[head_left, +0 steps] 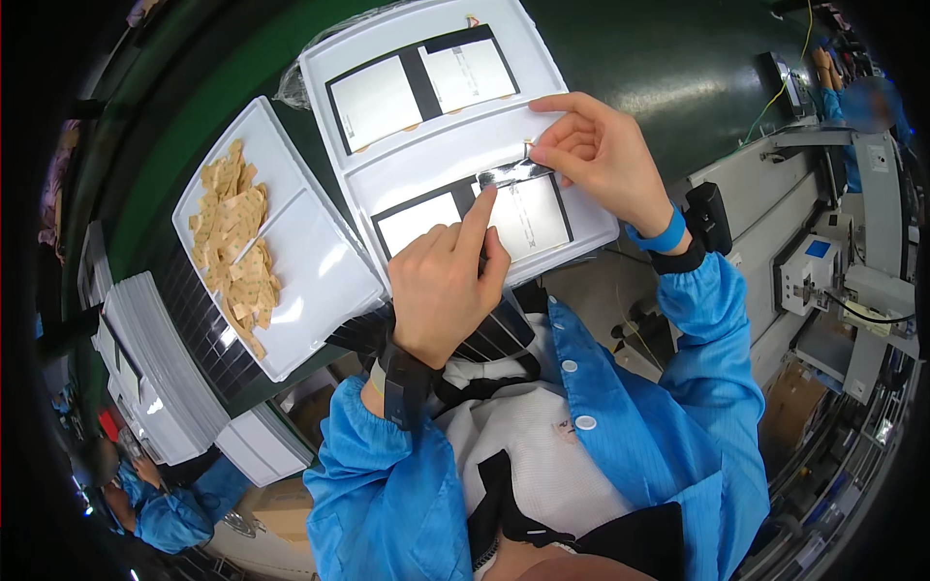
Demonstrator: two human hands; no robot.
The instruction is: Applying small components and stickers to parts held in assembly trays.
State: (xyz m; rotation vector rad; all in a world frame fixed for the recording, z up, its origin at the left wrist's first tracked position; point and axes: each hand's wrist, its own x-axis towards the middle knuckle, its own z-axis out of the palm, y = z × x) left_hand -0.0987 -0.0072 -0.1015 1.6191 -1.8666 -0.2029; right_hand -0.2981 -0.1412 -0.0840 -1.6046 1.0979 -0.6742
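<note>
Over tray (417,172), left hand (443,283) pointing onto strip (515,174), right hand (616,160) pinching it

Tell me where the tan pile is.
In the head view, the tan pile lies at left, in a white tray just left of the tray holding the black-and-white panels.

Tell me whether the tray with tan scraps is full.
Partly full: tan scraps heap along the left of the tray; its right is bare.

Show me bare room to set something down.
Free: green tabletop right of the big white tray; side tray between its tan scraps and the big tray. Crowded: the big tray's near compartment, with left hand and right hand over a flat pack.
</note>
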